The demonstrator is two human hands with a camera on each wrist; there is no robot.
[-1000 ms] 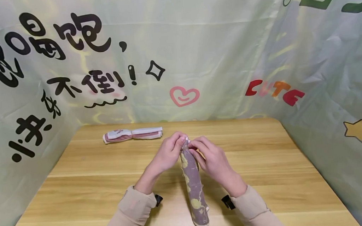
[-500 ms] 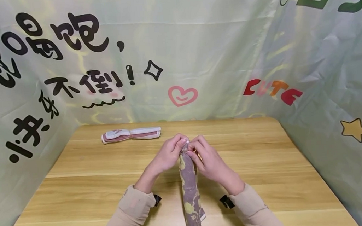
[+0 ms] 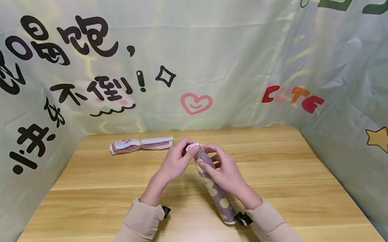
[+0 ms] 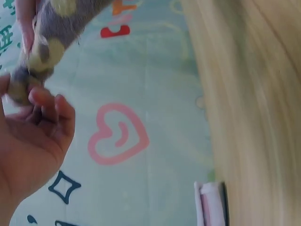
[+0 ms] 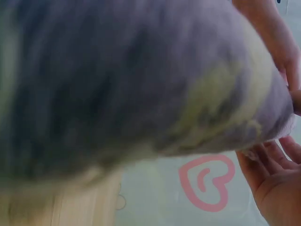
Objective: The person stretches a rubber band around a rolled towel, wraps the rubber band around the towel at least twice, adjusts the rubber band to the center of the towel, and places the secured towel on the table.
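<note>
Tilted over the table is a rolled towel (image 3: 217,197), purple-grey with yellowish patches, its lower end swung toward the right. My left hand (image 3: 175,162) pinches its pale upper end between thumb and fingers. Against the right side of the roll, just below, my right hand (image 3: 227,171) holds on, thumb in front and fingers behind. In the left wrist view the towel (image 4: 70,19) narrows close to the left hand (image 4: 35,150). A blurred stretch of the towel (image 5: 141,80) fills much of the right wrist view and hides what lies behind it.
A second rolled towel (image 3: 142,144), white and pink and cinched at its middle, lies near the back left of the wooden table (image 3: 95,208). Printed cloth (image 3: 230,57) hangs behind and at both sides. Black straps (image 3: 244,219) show at the cuffs.
The towel's lower end has swung up and to the right. My right hand has gone from pinching near the top to holding the roll's side. The left hand has shifted slightly up and left.
</note>
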